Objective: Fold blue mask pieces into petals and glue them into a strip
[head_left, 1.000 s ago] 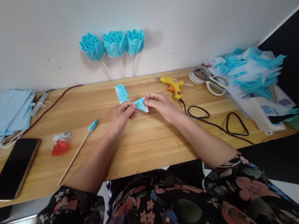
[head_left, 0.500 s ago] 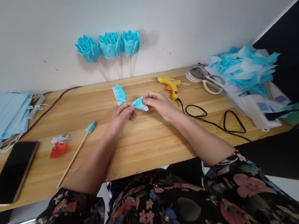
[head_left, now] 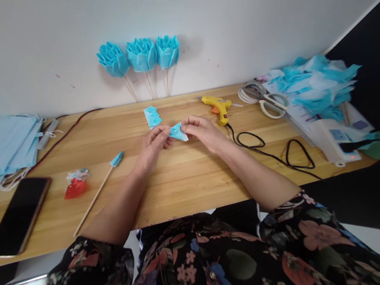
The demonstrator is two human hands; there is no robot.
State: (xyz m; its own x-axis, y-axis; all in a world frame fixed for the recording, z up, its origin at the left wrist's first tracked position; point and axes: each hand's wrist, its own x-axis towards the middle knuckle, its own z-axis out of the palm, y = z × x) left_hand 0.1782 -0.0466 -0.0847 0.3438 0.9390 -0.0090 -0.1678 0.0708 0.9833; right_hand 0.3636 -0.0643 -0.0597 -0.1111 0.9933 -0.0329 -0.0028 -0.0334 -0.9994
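Between my two hands is a small folded blue fabric petal (head_left: pixel 178 133), white along its lower edge. My left hand (head_left: pixel 156 142) pinches its left end, and my right hand (head_left: pixel 199 130) grips its right end with thumb and fingers. Just behind my left hand lies a row of more blue petals (head_left: pixel 152 116). A thin wooden stick (head_left: pixel 93 200) tipped with a rolled blue bud (head_left: pixel 117 159) rests left of my left forearm. Three finished blue flowers (head_left: pixel 142 54) on sticks lean against the wall.
A yellow glue gun (head_left: pixel 219 107) lies right of my hands, its black cable (head_left: pixel 251 139) looping forward. Scissors (head_left: pixel 274 105), tape rolls (head_left: pixel 251 92), blue scraps (head_left: pixel 314 82) and a power strip (head_left: pixel 333 140) sit at right. Face masks (head_left: pixel 6 144), a phone (head_left: pixel 18 217) and a red packet (head_left: pixel 74 187) are at left.
My left fingers have curled in more around the petal's left end. Both hands stay in nearly the same place, and the whole view has shifted slightly.
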